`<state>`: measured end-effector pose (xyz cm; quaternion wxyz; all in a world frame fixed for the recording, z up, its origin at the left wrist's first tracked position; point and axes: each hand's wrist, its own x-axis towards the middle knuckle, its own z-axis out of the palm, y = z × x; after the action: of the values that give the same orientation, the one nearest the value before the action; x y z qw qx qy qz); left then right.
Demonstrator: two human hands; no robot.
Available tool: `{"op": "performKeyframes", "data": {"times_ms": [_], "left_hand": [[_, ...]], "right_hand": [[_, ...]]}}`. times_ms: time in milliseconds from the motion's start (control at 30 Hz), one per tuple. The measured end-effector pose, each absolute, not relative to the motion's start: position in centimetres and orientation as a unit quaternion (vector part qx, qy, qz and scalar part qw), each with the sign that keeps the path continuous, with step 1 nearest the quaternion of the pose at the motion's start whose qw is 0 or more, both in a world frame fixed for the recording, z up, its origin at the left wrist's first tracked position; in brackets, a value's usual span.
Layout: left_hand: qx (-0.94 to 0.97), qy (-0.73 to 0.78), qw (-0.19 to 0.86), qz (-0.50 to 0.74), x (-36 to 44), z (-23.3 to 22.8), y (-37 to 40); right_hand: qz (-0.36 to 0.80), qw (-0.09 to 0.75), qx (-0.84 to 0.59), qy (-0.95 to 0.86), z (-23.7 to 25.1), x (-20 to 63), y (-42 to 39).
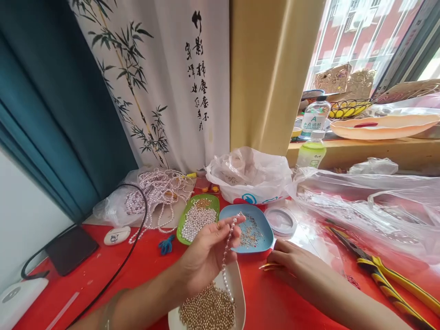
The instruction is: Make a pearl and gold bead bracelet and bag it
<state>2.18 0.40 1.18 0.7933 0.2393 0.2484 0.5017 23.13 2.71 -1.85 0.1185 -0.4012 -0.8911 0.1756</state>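
Note:
My left hand (209,254) is closed in a pinch on a pearl bead strand (225,256), which hangs down across the palm. The strand's lower end reaches over a white tray (241,298) full of gold beads (206,309). Resting low over the red tabletop, my right hand (287,259) has its fingers curled round a slim yellowish object whose tips poke out at the left; its kind is unclear. Behind the hands are a blue tray (223,213) with small metal findings (252,233) and a green tray (181,224) with pearl beads (199,220) and gold ones.
Long yellow-and-black pliers (381,270) lie at the right. A clear tape roll (281,221) sits by the blue tray. Pearl strands (154,192) are heaped at the back left, near a black cable (123,263) and a phone (71,249). Plastic bags (254,178) line the back.

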Motion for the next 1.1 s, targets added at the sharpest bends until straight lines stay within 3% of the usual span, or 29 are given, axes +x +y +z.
{"op": "performKeyframes", "data": {"times_ms": [100,233,333,433,567,800,1100], "left_hand": [[0.21,0.242,0.789,0.524,2.2,1.7,0.3],[0.15,0.228,0.785,0.556,2.5,3.0,-0.4],[0.076,0.218,0.784,0.577,2.7,4.1,-1.0],[0.042,0.231,0.772,0.59,2.6,5.0,-1.1],[0.058,0.239,0.746,0.618,2.0,4.9,-0.1],[0.121,0.244,0.708,0.652,0.8,3.0,1.7],[0.16,0.245,0.702,0.649,0.2,2.4,2.0]], "right_hand": [[0.154,0.11,-0.396,-0.899,-1.4,22.8,2.6],[0.198,0.18,-0.447,-0.854,-0.6,21.0,1.1],[0.413,0.244,-0.42,-0.77,-0.5,19.2,-1.0],[0.667,0.209,-0.326,-0.637,-0.8,18.0,-2.4],[0.817,0.177,-0.269,-0.479,-1.4,17.7,-2.3],[0.869,0.224,-0.256,-0.359,-2.2,18.0,-1.4],[0.838,0.229,-0.33,-0.37,-0.9,18.5,-1.6]]}}
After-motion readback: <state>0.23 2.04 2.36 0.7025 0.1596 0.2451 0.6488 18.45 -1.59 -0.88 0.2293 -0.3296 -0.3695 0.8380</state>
